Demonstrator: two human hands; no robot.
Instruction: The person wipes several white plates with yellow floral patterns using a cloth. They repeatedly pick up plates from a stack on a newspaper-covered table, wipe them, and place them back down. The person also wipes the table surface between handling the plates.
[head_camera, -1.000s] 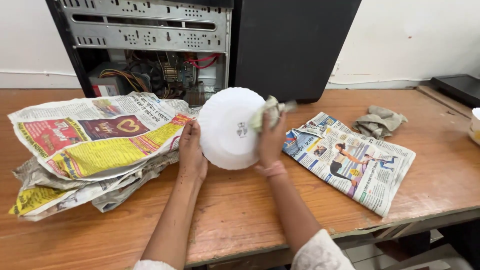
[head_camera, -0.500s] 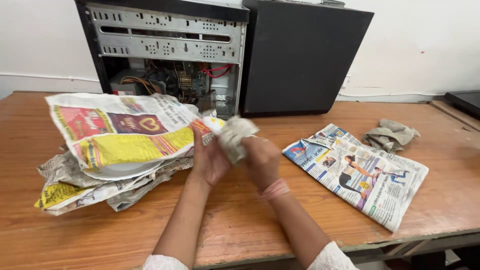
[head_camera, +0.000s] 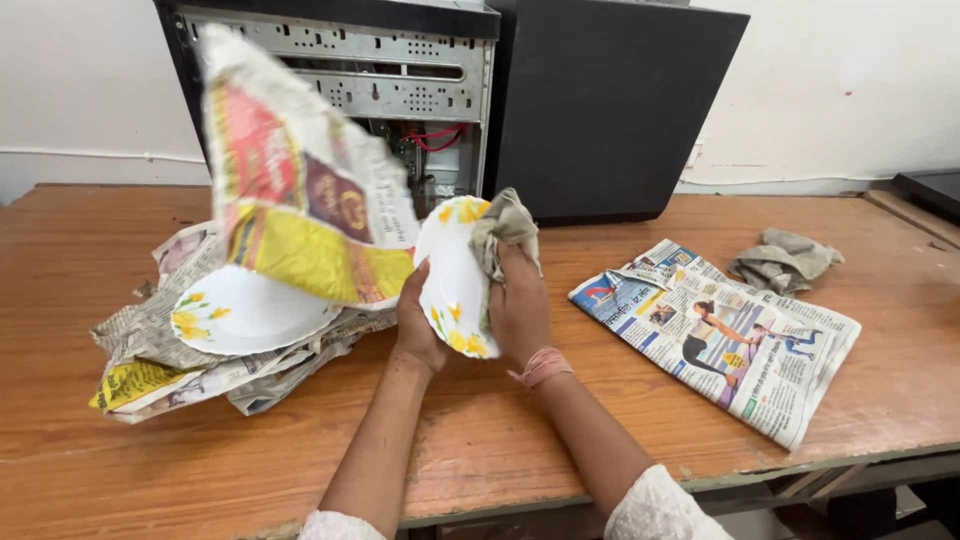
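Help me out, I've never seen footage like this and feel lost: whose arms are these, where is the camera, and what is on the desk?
The camera sits on a person's head and looks down, so the arms are the wearer's own. The left hand lifts a sheet of newspaper and steadies a white plate with yellow flowers. The right hand presses a grey cloth against that plate. On the wooden table lie a second flowered plate on crumpled newspaper, a folded newspaper, another rag, and an open computer case behind.

White wall (head_camera: 850, 90), worn wooden table (head_camera: 480, 450)
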